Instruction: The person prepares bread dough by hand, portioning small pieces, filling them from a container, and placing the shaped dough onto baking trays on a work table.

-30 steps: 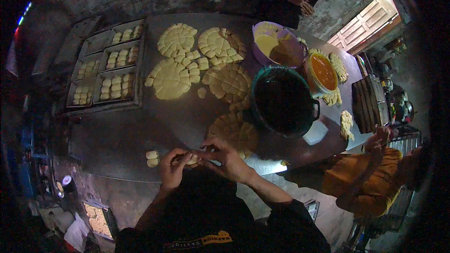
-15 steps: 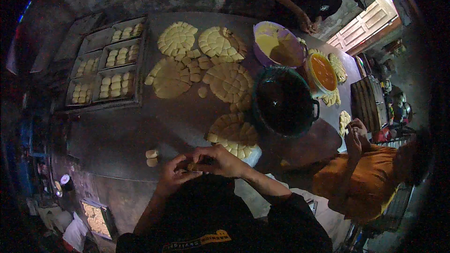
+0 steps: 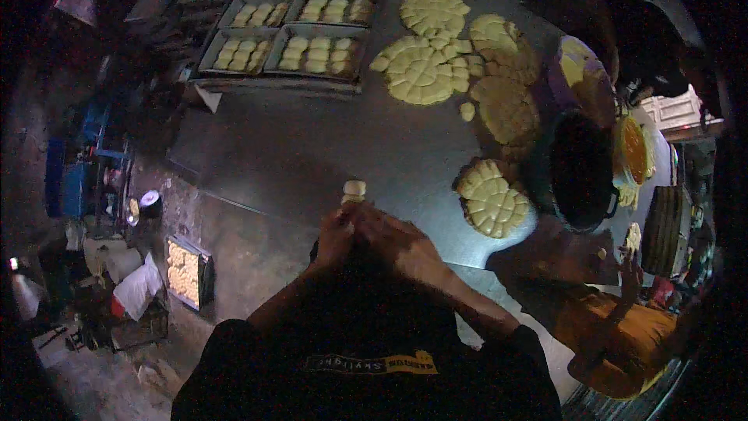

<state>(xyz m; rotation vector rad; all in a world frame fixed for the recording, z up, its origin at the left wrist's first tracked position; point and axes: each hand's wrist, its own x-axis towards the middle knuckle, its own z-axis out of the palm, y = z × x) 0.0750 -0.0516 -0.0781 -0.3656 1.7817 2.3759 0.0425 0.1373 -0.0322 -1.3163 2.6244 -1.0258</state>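
Observation:
My left hand (image 3: 337, 235) and my right hand (image 3: 401, 243) meet in front of my chest at the table's near edge. The left fingers are curled inward; whatever they hold is hidden. Motion smears the right fingers, which lie across toward the left hand. Just beyond my fingertips, two small rolled dough pieces (image 3: 354, 189) sit side by side on the dark table (image 3: 312, 140). To the right lies a round of dough (image 3: 492, 201) cut into many portions. Farther off are more cut dough rounds (image 3: 425, 70), with a single loose dough piece (image 3: 467, 111) beside them.
Metal baking pans (image 3: 315, 51) with rows of dough rolls stand far left. On the right are a dark tub (image 3: 580, 171), a purple basin (image 3: 580, 82) and an orange-filled bucket (image 3: 633, 148). A person in orange (image 3: 623, 335) works at right; another in black (image 3: 647, 47) stands beyond.
My view has swung to the right, so the table appears shifted. My hands, apart and fingering a small piece before, are now closer together beside the two dough pieces.

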